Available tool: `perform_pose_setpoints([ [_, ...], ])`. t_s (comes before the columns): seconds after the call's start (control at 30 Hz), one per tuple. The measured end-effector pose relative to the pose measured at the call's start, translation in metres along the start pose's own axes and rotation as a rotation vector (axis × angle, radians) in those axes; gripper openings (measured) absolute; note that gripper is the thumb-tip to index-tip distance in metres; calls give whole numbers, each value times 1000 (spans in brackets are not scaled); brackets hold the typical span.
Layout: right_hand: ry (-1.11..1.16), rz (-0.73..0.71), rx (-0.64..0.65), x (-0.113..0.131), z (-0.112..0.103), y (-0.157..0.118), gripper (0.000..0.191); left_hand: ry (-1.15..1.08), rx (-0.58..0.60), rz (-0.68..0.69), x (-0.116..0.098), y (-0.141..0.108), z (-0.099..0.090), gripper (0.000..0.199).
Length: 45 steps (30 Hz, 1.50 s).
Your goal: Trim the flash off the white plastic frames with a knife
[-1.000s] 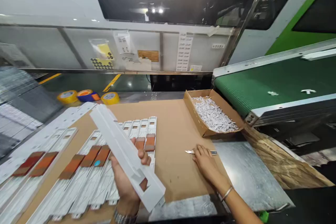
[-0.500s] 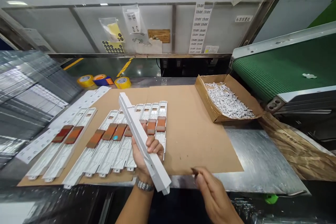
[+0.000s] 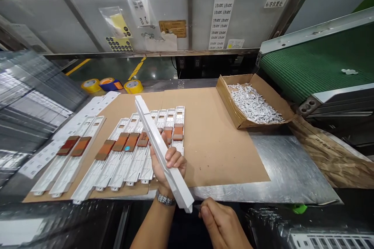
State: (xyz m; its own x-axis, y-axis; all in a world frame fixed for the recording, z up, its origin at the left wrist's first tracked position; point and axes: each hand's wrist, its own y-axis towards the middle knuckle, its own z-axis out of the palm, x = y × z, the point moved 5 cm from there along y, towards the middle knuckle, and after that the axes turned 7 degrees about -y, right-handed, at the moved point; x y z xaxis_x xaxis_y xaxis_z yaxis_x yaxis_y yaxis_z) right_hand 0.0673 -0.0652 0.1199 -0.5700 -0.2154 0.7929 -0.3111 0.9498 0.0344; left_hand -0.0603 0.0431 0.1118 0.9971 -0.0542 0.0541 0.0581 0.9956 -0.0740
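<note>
My left hand (image 3: 170, 167) closed around a long white plastic strip (image 3: 159, 151), its lower end jutting past my palm, my right hand (image 3: 221, 225) curled at the bottom edge, gripping a small blade (image 3: 197, 207) just beside that end, a cardboard sheet (image 3: 222, 151) beyond.

- Here comes the left hand (image 3: 171, 165), bare skin, fingers bare too, nothing on them that we can see
- And look at that left wrist: a metal watch (image 3: 165, 198) on a silver link bracelet, the links catching the light, its dial hidden from this view
- The left forearm (image 3: 152, 223) runs bare out of the bottom of the shot
- Over to the right hand (image 3: 222, 225), bare as well, with short-trimmed nails
</note>
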Motion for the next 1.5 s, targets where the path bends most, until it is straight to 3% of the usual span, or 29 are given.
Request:
perform_pose_setpoints([
  [0.77, 34, 70, 71, -4, 2, -2, 44, -31, 7, -69, 15, 0, 3, 55],
  [1.3, 67, 42, 151, -2, -3, -11, 45, 108, -135, -15, 16, 6, -2, 58],
  [1.4, 226, 52, 109, -7, -11, -15, 38, 199, -168, 3, 17, 7, 2, 55],
  [1.5, 305, 112, -26, -20, -22, -18, 28, 386, -226, 38, 14, -1, 3, 49],
])
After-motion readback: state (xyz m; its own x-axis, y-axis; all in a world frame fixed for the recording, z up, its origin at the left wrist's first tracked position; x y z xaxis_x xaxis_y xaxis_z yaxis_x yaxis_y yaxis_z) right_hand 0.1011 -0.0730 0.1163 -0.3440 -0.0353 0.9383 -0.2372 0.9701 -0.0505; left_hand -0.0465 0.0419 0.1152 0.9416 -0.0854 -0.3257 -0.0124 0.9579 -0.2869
